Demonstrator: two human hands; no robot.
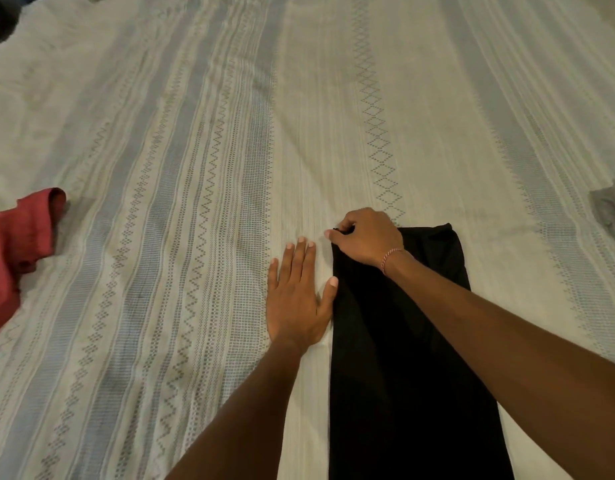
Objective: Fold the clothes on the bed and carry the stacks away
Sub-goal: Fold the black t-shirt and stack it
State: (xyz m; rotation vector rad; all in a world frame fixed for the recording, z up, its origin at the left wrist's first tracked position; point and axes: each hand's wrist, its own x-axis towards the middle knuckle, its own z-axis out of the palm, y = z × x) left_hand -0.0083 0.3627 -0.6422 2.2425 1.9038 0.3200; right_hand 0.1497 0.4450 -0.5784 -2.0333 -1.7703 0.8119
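While a patterned bedspread (195,168) covers nearly the whole view, a long black garment (396,358) lies flat along its near right side, running from the bottom edge up toward the middle of the bed. A crumpled red garment (18,244) sits well apart at the left edge, and a scrap of grey cloth (610,209) shows at the far right. The person's left hand (295,296) rests flat on the bedspread just beside the black cloth, fingers straight and holding nothing, thumb touching its left edge. The right hand (365,237) has its fingers curled, pinching the far left corner of the black garment. The fabric looks soft, light and limp, likely to sag and slide unless pinned, so corners and hems seem the surest places to grip for the next fold.
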